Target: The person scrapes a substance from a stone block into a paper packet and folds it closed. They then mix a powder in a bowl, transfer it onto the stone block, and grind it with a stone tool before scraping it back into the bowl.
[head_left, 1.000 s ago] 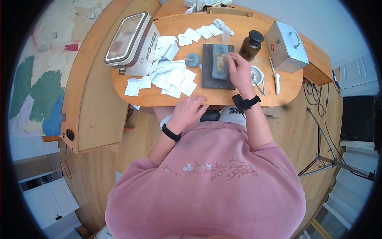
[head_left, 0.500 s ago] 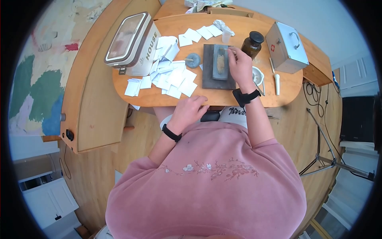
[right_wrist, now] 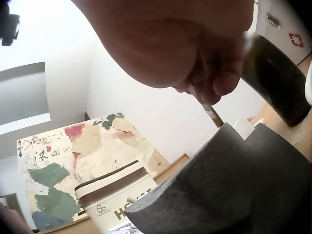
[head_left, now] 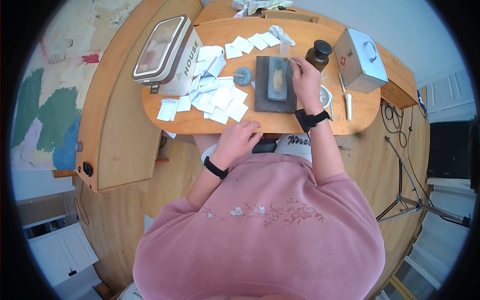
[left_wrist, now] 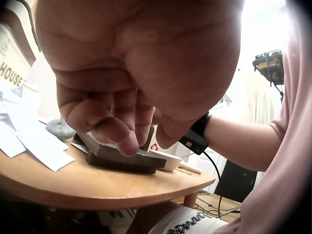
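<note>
My right hand (head_left: 307,84) (right_wrist: 180,44) pinches a thin stick-like tool (right_wrist: 213,116) at the right side of a narrow grey trough (head_left: 278,95). Tan powder (head_left: 278,80) lies along the middle of the trough, which sits on a dark square slab (head_left: 261,102). In the right wrist view the tool's lower end is close to the grey edge; whether it touches is unclear. My left hand (head_left: 237,139) (left_wrist: 141,58) rests by the table's front edge, fingers loosely bent and holding nothing. A grey round disc with a short handle (head_left: 243,76) lies left of the slab.
Left on the table (head_left: 220,30) are white papers (head_left: 220,97) and a HOUSE container (head_left: 162,55). Right of the slab stand a dark bottle (head_left: 318,56), a white mortar (head_left: 325,95), a pestle (head_left: 348,106) and a silver case (head_left: 361,60). A small cup (head_left: 284,47) stands behind.
My right hand has moved right, from over the trough to its right side, uncovering more of the powder. My left hand has stayed in place.
</note>
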Tool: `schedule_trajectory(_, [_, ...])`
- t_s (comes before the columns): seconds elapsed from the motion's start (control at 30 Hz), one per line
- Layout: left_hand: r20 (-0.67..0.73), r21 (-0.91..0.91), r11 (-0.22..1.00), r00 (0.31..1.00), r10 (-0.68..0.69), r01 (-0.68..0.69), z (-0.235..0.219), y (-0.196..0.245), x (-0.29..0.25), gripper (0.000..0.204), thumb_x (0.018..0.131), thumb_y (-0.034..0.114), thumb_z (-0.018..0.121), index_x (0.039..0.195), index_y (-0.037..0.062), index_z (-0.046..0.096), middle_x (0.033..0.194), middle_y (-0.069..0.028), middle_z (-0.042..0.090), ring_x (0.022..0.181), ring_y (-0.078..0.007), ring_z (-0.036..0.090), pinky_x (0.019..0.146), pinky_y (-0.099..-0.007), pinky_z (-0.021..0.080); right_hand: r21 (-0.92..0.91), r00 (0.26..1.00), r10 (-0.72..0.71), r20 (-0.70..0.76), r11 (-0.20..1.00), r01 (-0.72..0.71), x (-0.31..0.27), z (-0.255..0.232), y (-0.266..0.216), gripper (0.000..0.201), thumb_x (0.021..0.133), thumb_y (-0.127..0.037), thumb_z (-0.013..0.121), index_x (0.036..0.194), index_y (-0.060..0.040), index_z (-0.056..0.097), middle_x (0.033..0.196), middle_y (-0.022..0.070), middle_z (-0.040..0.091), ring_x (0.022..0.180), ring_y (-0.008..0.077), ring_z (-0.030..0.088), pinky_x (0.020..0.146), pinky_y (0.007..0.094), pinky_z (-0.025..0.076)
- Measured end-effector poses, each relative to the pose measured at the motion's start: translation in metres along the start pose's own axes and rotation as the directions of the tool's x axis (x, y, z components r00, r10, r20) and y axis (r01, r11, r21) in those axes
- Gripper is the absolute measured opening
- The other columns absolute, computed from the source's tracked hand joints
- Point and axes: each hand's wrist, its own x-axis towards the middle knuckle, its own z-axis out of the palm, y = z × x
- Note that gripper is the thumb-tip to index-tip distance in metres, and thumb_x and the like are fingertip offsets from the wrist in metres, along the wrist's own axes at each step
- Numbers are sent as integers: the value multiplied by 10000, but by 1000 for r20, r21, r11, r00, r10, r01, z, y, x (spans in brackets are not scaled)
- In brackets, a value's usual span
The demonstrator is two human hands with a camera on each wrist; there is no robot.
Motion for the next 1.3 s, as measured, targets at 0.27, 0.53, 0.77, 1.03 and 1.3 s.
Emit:
schedule_trajectory(0.27, [25,-16,1000,1000,-6,6,2,3,2,220,1008,227,810,1141,58,765,926,-138,788,804,-346,774,684,-456,589,65,983,175,53,982,-178,-9,-14,-5,194,1079,-139,733,1178,15,799,949,231,806,848,364,803,787,406,616])
schedule_trajectory(0.53, [23,-4,1000,1000,-1,2,4,1,1,211,1008,236,808,1141,76,773,935,-125,787,796,-330,773,676,-454,584,80,987,122,-105,990,-114,-46,-36,-19,149,1067,-98,750,1150,14,801,865,187,776,732,293,754,703,380,576])
schedule_trajectory(0.77, [54,-23,1000,999,-1,2,13,2,3,216,1004,250,810,1130,78,777,953,-122,786,796,-333,770,674,-453,583,-152,994,-73,-84,987,60,-146,-72,-24,181,1001,25,779,1179,5,801,847,139,709,710,275,697,652,374,546])
schedule_trajectory(1.03, [99,-28,996,991,85,-83,16,15,15,228,1004,244,802,1140,61,782,997,-130,797,795,-332,768,688,-440,595,-280,997,-64,46,957,74,-181,-71,11,304,990,3,770,1294,-10,773,1034,140,743,901,336,723,766,441,586])
schedule_trajectory(1.3, [120,-1,999,992,45,-45,6,16,12,227,1005,219,804,1161,56,792,1006,-126,800,801,-329,772,697,-430,601,-364,993,-13,119,930,56,-169,-50,-2,421,961,-27,774,1381,-16,740,1177,122,727,1067,360,640,971,477,487])
